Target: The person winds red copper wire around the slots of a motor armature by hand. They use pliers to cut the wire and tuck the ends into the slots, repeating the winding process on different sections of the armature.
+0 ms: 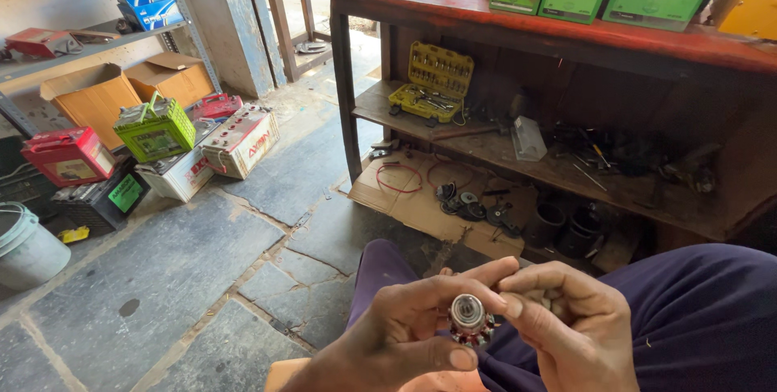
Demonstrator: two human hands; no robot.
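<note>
My left hand (405,323) and right hand (558,315) pinch a small round metal motor armature with reddish windings (469,319) between fingertips. A loose pinch could drop it onto the grey stone floor (186,271).

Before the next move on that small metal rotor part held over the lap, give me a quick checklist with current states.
1. Left hand has the small metal rotor part: ok, thumb and fingers wrap it.
2. Right hand steadies it: ok, fingertips touch its side.
3. Round end face toward the camera: ok.
4. Damage on the part: cannot tell, too small.
5. Yellow socket set open on the lower shelf: ok.
6. Anything under the part besides the lap: cannot tell.
</note>
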